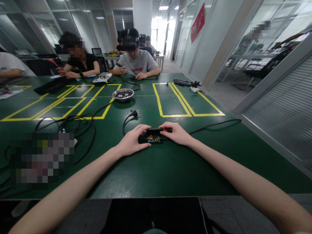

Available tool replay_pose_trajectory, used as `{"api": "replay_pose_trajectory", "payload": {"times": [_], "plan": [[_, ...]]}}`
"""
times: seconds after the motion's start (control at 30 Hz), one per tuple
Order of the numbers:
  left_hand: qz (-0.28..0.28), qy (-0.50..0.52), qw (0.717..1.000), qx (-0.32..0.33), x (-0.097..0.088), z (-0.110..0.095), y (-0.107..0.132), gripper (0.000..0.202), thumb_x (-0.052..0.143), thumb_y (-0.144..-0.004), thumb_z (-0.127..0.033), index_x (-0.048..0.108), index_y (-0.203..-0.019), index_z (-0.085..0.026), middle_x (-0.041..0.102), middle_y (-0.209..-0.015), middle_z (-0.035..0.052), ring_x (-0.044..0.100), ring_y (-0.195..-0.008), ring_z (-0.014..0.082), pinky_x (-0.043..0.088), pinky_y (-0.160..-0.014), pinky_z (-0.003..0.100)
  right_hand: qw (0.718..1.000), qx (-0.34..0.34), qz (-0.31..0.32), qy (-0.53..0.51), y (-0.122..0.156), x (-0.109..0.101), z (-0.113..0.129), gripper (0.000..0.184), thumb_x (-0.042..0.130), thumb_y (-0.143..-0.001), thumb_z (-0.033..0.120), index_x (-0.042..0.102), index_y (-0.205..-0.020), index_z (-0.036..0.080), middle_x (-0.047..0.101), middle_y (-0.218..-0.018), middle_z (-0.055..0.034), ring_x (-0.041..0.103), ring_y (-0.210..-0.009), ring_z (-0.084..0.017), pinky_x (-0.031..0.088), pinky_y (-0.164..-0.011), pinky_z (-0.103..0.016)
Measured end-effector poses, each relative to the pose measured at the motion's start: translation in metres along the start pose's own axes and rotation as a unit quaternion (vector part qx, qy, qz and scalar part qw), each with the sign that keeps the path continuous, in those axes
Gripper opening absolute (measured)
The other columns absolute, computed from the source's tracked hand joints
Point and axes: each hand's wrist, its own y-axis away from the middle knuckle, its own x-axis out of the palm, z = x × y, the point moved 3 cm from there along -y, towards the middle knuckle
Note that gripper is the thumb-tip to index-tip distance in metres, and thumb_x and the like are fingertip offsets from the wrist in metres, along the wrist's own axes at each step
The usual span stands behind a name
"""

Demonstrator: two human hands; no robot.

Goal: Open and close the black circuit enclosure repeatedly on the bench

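as left hand (133, 140), right hand (176, 133) clasp, device (152, 137)

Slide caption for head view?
The left hand and right hand hold a black device, colored parts exposed, on the green table; metal bowl beyond.

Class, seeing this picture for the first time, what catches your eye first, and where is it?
The left hand and right hand grip a black device with coloured parts showing, at the near middle of the green table. Behind it lie a loose plug and a metal bowl, between yellow tape rectangles.
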Motion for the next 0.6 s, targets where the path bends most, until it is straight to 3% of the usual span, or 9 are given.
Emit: {"api": "replay_pose_trajectory", "payload": {"times": [0.1,0.23,0.37,0.6], "plan": [[-0.012,0.015,1.0,-0.002,-0.001,0.0,0.0,0.073,0.081,-0.084,-0.03,0.048,-0.148,-0.028,0.057,-0.143,0.0105,0.068,-0.111,0.0235,0.061,-0.095,0.04,1.0,0.022,-0.018,-0.007,0.001,0.002,0.003,0.022,0.066,-0.087,0.031,0.076,-0.101,0.017,0.07,-0.08,-0.0029,0.064,-0.073,-0.018,0.054,-0.071,-0.034],[-0.017,0.01,1.0,-0.008,-0.001,0.002,0.001,0.079,0.083,-0.082,-0.029,0.046,-0.151,-0.028,0.061,-0.137,0.0094,0.068,-0.106,0.0229,0.06,-0.095,0.041,0.998,0.03,-0.02,-0.053,0.003,0.005,0.007,0.024,0.069,-0.085,0.031,0.077,-0.102,0.017,0.074,-0.082,-0.0031,0.067,-0.074,-0.018,0.056,-0.072,-0.034],[-0.007,0.011,1.0,-0.005,-0.001,0.003,0.001,0.07,0.083,-0.083,-0.029,0.052,-0.146,-0.025,0.066,-0.127,0.0083,0.068,-0.093,0.0195,0.061,-0.091,0.04,0.997,0.009,-0.019,-0.068,0.004,0.005,0.012,0.022,0.071,-0.083,0.03,0.077,-0.1,0.018,0.075,-0.084,-0.0031,0.068,-0.077,-0.018,0.057,-0.076,-0.034],[0.002,0.018,1.0,0.009,-0.002,0.0,0.0,0.059,0.081,-0.085,-0.026,0.058,-0.139,-0.024,0.066,-0.128,0.0086,0.068,-0.102,0.0211,0.06,-0.094,0.04,0.997,-0.019,-0.019,-0.066,0.005,0.004,0.013,0.016,0.072,-0.082,0.029,0.077,-0.095,0.019,0.076,-0.09,-0.0036,0.067,-0.078,-0.018,0.056,-0.077,-0.034]]}}
